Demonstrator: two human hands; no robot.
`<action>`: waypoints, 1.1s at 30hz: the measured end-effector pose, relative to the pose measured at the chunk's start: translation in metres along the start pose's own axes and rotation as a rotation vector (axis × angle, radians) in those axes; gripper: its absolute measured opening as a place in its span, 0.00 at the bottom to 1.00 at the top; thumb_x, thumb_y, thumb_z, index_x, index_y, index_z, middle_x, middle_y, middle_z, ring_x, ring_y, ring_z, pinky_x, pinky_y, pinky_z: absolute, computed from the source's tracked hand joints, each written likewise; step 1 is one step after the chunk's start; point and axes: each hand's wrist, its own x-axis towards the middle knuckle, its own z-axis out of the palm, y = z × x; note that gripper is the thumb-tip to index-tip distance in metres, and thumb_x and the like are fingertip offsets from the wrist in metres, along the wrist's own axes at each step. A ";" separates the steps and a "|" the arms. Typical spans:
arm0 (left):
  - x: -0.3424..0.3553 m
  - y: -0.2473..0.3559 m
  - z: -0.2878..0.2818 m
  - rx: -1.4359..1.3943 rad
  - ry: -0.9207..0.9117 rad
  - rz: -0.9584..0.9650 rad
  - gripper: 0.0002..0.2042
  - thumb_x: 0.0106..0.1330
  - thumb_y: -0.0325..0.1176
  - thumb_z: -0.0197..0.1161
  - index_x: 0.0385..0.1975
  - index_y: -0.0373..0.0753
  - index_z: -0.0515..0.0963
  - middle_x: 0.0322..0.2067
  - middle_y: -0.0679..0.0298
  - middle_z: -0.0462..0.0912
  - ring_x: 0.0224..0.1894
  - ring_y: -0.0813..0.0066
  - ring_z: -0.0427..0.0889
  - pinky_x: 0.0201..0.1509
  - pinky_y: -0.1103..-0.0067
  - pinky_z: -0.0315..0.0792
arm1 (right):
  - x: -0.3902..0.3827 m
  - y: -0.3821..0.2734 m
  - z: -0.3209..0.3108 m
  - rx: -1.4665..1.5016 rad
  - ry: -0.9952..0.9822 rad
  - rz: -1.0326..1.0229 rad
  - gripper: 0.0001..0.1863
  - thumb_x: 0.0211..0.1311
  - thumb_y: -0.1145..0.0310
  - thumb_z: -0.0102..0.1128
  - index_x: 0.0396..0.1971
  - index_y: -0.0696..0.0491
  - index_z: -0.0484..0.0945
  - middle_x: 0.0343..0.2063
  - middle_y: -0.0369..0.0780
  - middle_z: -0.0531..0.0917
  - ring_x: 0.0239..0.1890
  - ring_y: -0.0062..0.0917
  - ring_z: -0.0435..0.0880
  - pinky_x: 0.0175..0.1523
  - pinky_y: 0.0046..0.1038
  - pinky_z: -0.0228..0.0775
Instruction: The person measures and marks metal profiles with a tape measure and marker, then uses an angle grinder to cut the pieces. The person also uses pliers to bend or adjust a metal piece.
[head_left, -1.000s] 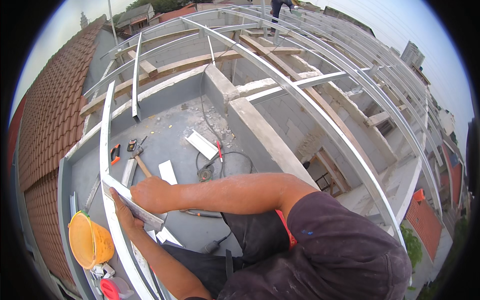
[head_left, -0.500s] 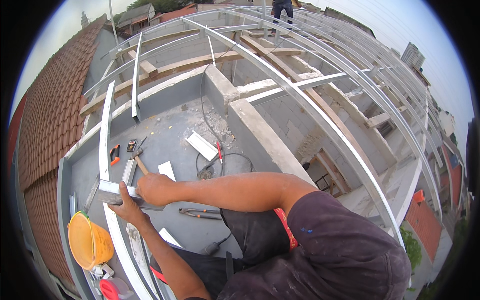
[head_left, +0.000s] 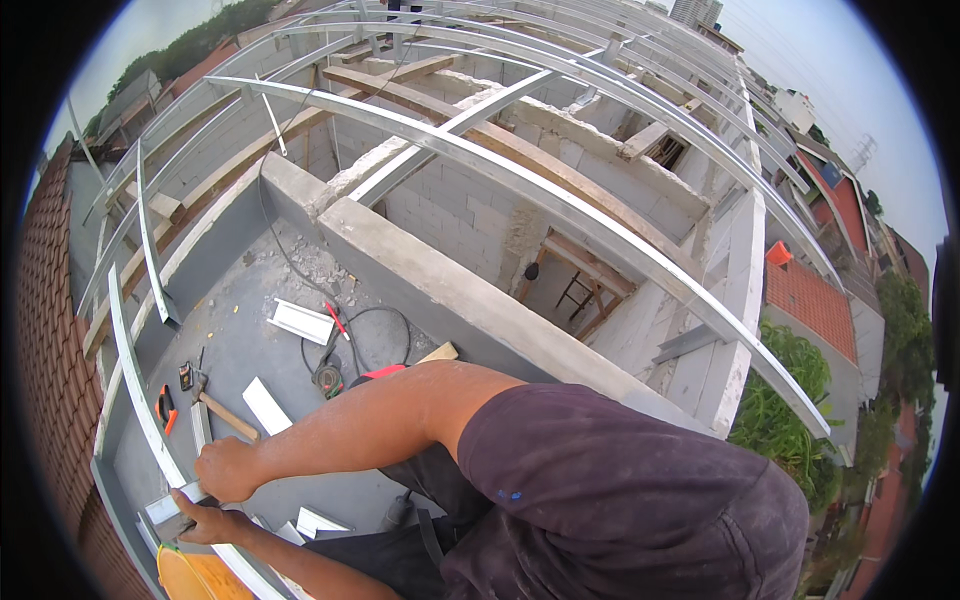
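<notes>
A short silvery metal channel (head_left: 163, 508) lies crosswise over the long metal rail (head_left: 140, 405) at the lower left. My left hand (head_left: 207, 522) grips the channel from the near side, its thumb along the metal. Closed against the channel's right end is my right hand (head_left: 226, 472); its fingertips are hidden. Just beyond the right hand, a hammer (head_left: 228, 417) with a wooden handle rests near a narrow metal piece (head_left: 200, 428). An orange-handled tool (head_left: 166, 408) and a small black tape measure (head_left: 185, 375) lie farther off on the grey floor.
White channel offcuts (head_left: 302, 321), a black cable (head_left: 408, 335) and a red marker-like stick (head_left: 337, 322) lie on the floor. A low concrete wall (head_left: 440, 280) borders the right. Curved metal roof beams (head_left: 560, 205) cross overhead openings. A yellow bucket (head_left: 190, 575) stands nearest left.
The view has swung to the right, so everything sits farther left and the bucket lower. Both hands stay at the channel, which now shows lying across the long rail.
</notes>
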 end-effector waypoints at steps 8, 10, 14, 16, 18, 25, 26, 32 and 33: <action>-0.008 0.010 -0.001 0.155 -0.057 0.414 0.33 0.67 0.37 0.78 0.63 0.28 0.67 0.58 0.45 0.81 0.53 0.56 0.85 0.56 0.64 0.86 | 0.008 0.007 -0.029 0.832 -0.305 0.515 0.09 0.66 0.77 0.62 0.37 0.66 0.88 0.28 0.48 0.87 0.24 0.35 0.84 0.28 0.35 0.78; -0.010 0.010 0.000 0.169 -0.098 0.441 0.34 0.65 0.37 0.79 0.64 0.28 0.67 0.58 0.45 0.81 0.54 0.55 0.85 0.57 0.63 0.86 | -0.004 0.008 -0.042 0.848 -0.335 0.495 0.09 0.68 0.78 0.60 0.38 0.66 0.87 0.27 0.46 0.86 0.22 0.31 0.80 0.26 0.32 0.75; -0.028 0.023 0.013 0.312 -0.061 0.349 0.37 0.66 0.42 0.78 0.66 0.27 0.66 0.61 0.44 0.78 0.57 0.52 0.84 0.58 0.63 0.85 | 0.007 0.034 -0.013 0.527 -0.334 0.286 0.10 0.64 0.76 0.62 0.37 0.66 0.89 0.30 0.50 0.89 0.25 0.38 0.86 0.32 0.38 0.80; -0.031 0.030 0.019 0.280 -0.086 0.169 0.38 0.67 0.45 0.77 0.66 0.27 0.66 0.62 0.43 0.77 0.57 0.52 0.83 0.58 0.62 0.85 | 0.015 0.033 -0.002 0.056 -0.300 0.070 0.11 0.62 0.74 0.62 0.35 0.65 0.90 0.33 0.53 0.90 0.31 0.43 0.90 0.37 0.42 0.83; -0.023 0.020 0.014 0.156 -0.097 0.073 0.39 0.67 0.47 0.77 0.67 0.27 0.66 0.61 0.43 0.77 0.56 0.52 0.84 0.57 0.63 0.84 | 0.005 0.024 0.006 0.078 -0.166 0.085 0.13 0.62 0.72 0.64 0.40 0.64 0.90 0.38 0.56 0.90 0.41 0.49 0.90 0.47 0.46 0.83; -0.028 0.021 0.014 0.032 -0.127 -0.191 0.37 0.70 0.48 0.74 0.67 0.26 0.66 0.57 0.42 0.79 0.52 0.53 0.86 0.55 0.62 0.84 | 0.002 0.026 0.004 0.120 -0.070 0.090 0.16 0.63 0.67 0.62 0.39 0.63 0.90 0.42 0.59 0.89 0.49 0.50 0.90 0.54 0.48 0.81; -0.024 0.016 0.014 -0.019 -0.167 -0.240 0.37 0.71 0.48 0.73 0.66 0.26 0.66 0.57 0.42 0.79 0.53 0.53 0.86 0.55 0.61 0.84 | 0.003 0.024 0.004 0.128 -0.063 0.087 0.16 0.62 0.67 0.62 0.39 0.63 0.90 0.42 0.59 0.89 0.48 0.50 0.90 0.53 0.48 0.82; -0.023 0.011 0.016 -0.158 -0.451 -0.327 0.31 0.74 0.41 0.71 0.67 0.31 0.65 0.52 0.52 0.79 0.50 0.62 0.87 0.53 0.64 0.84 | -0.018 -0.002 -0.043 0.062 -0.067 0.096 0.19 0.71 0.62 0.57 0.35 0.64 0.88 0.37 0.58 0.90 0.45 0.55 0.90 0.51 0.52 0.81; -0.026 0.016 0.020 -0.178 -0.428 -0.343 0.33 0.73 0.39 0.72 0.69 0.30 0.64 0.52 0.53 0.79 0.50 0.64 0.86 0.52 0.65 0.83 | -0.017 0.004 -0.035 0.086 0.013 0.097 0.22 0.75 0.58 0.55 0.35 0.63 0.88 0.37 0.58 0.90 0.45 0.55 0.90 0.51 0.53 0.81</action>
